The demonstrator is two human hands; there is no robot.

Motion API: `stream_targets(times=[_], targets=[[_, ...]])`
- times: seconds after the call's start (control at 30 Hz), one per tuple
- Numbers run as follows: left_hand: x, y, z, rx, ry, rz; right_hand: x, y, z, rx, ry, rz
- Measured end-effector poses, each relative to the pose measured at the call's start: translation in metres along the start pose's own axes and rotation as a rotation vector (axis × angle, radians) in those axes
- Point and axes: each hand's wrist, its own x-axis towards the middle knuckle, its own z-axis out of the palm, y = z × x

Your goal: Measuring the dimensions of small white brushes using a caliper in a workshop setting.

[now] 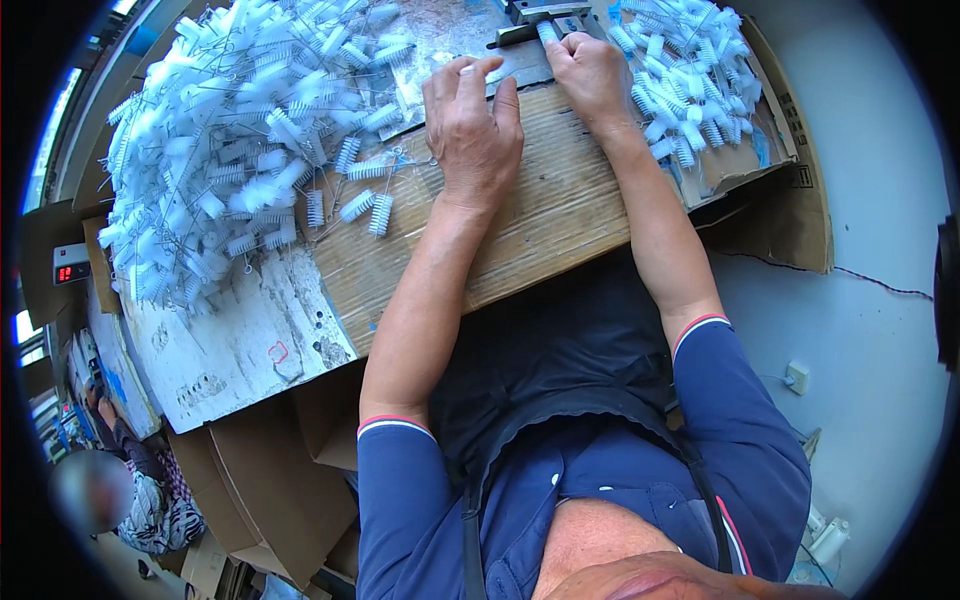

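At the far edge of the work surface, my right hand (592,80) is closed on a small brush with pale blue-white bristles (547,33). Its bristle end points up to a dark metal fixture (545,14); whether the two touch, I cannot tell. My left hand (470,130) is beside it on the left, over the cardboard sheet (560,190). Its fingers are bent, with the thumb apart from them, and I see nothing held there. A large heap of similar brushes with twisted wire stems (240,130) lies to the left. Another brush pile (700,75) lies to the right.
Loose brushes (358,205) lie on the cardboard near the left heap. The white, worn board (240,340) forms the front left corner. Cardboard boxes (260,480) stand below it. A small device with a red display (70,264) and another person (150,500) are at far left.
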Motion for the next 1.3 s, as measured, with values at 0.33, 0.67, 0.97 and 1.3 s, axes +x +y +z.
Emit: stream_targets(times=[0.33, 0.67, 0.97, 1.3], targets=[[0.006, -0.012, 0.013, 0.061, -0.037, -0.101, 0.003, 0.006, 0.006, 0.140, 0.137, 0.026], [0.039, -0.034, 0.048, 0.470, -0.229, 0.065, -0.002, 0.000, 0.007, 0.237, 0.175, 0.068], [0.046, -0.046, 0.039, 0.410, -0.230, 0.219, -0.010, -0.002, -0.006, 0.358, 0.211, -0.005], [-0.022, 0.000, -0.113, 0.352, -0.210, 0.178, -0.028, 0.035, -0.105, -0.141, 0.216, -0.309]])
